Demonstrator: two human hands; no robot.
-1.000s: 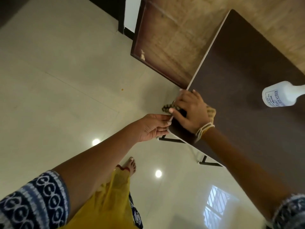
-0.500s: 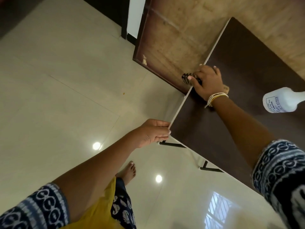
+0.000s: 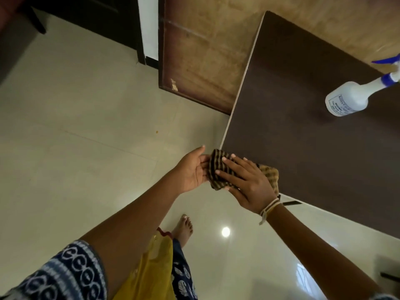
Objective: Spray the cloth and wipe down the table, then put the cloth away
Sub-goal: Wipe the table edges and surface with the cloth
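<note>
Home interior: glossy cream tiled floor [image 3: 82,118], brown wooden door [image 3: 201,55], dark folding table [image 3: 313,148] against a wood-grain wall [image 3: 324,20]; person's bare foot [image 3: 184,226] on the tiles.

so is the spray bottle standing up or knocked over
Standing upright: the spray bottle rests on its base on the table, blue trigger head on top.

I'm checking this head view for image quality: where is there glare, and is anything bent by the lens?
Head view: a round lamp glare and a window reflection shine on the glossy pale tile floor; the wide lens splays the dark brown table and white spray bottle; the striped cloth stays sharp.
</note>
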